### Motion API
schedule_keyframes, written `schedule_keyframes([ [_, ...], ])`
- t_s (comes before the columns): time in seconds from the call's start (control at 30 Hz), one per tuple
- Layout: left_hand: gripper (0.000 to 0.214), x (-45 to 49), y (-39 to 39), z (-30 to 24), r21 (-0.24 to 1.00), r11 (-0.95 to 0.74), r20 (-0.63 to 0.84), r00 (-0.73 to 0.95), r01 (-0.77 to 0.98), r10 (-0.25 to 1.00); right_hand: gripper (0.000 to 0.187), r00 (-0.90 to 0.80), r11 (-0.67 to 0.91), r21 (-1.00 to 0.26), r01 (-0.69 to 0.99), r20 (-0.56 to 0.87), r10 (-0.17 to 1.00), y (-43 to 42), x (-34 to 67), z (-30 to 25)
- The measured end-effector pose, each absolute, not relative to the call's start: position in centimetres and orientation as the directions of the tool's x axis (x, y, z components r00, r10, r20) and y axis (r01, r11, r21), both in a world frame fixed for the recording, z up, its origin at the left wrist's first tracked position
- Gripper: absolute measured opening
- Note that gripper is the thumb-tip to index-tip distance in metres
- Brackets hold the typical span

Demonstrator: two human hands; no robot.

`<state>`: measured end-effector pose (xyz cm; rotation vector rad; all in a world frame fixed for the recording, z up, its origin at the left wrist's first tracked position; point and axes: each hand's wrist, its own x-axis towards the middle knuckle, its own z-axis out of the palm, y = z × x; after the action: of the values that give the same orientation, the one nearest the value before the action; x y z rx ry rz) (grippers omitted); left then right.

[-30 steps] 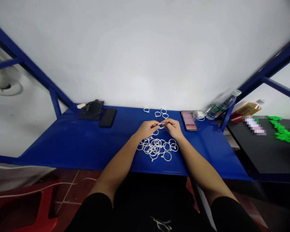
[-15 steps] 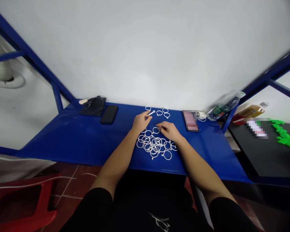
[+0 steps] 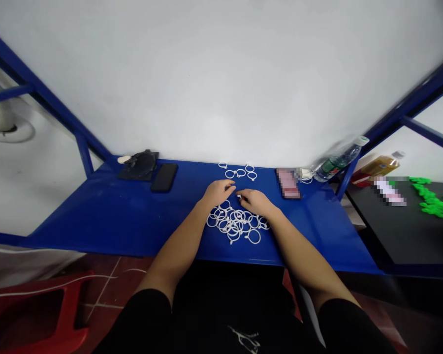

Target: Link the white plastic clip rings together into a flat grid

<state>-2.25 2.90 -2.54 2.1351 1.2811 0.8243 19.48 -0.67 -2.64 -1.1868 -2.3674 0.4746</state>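
Several white plastic rings with small end tabs lie in an overlapping pile point(image 3: 233, 225) on the blue tabletop point(image 3: 133, 214), between my forearms. Closer to the wall is a loose group of rings point(image 3: 240, 173). My left hand point(image 3: 217, 192) hovers between pile and group, thumb and fingers slightly apart with nothing seen in them. To its right, my right hand point(image 3: 255, 201) pinches a white ring point(image 3: 239, 196); just a small part of it shows at the fingertips, the rest hidden by the hand.
Left of the hands lie a black phone point(image 3: 164, 177) and a crumpled black bag point(image 3: 142, 164). On the right are a pink-screened phone point(image 3: 288, 183), a white cable point(image 3: 307, 175) and a clear bottle point(image 3: 341, 160). A black table point(image 3: 402, 236) with green pieces point(image 3: 437, 201) adjoins; a red stool point(image 3: 64, 314) stands lower left.
My left hand has let go of its ring, which now lies with the group near the wall, and drawn back slightly. My right hand has lifted a ring from the pile's far edge.
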Motion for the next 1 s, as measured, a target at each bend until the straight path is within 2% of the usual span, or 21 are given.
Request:
schedule_keyframes([
  [0.07,0.029,-2.1,2.6,-2.3,0.683,-0.453,0.258,0.392,0.573,0.883,0.032,-0.487,0.554,-0.542,0.631,0.279,0.828,-0.6,19.6,-2.5],
  [0.17,0.033,-1.9,2.1,-1.9,0.669,-0.5,0.29,0.426,0.551,0.857,0.026,-0.381,0.495,-0.707,0.505,0.332,0.863,-0.5,19.6,-2.6],
  [0.27,0.035,-1.7,1.7,-1.6,0.647,-0.539,0.284,0.486,0.539,0.827,0.02,-0.297,0.403,-0.855,0.327,0.311,0.903,-0.6,19.5,-2.6],
  [0.37,0.028,-1.7,1.6,-1.3,0.619,-0.561,0.266,0.525,0.55,0.808,0.022,-0.257,0.318,-0.922,0.219,0.26,0.931,-0.6,19.3,-2.6],
  [0.6,0.03,-3.0,2.3,-1.0,0.619,-0.485,0.213,0.463,0.617,0.86,0.02,-0.15,0.25,-0.951,0.183,0.225,0.963,-0.2,19.7,-2.6],
  [0.77,0.02,-4.2,2.8,-0.9,0.646,-0.428,0.124,0.466,0.632,0.876,0.024,-0.111,0.261,-0.94,0.218,0.241,0.964,0.0,20.0,-2.5],
  [0.87,0.019,-4.6,2.8,-0.8,0.661,-0.386,0.046,0.478,0.644,0.877,0.023,-0.12,0.29,-0.926,0.244,0.268,0.956,0.1,20.2,-2.4],
  [1.0,0.023,-4.9,2.6,-0.9,0.625,-0.463,0.065,0.55,0.628,0.833,0.019,-0.109,0.387,-0.861,0.33,0.373,0.921,0.1,20.4,-2.4],
])
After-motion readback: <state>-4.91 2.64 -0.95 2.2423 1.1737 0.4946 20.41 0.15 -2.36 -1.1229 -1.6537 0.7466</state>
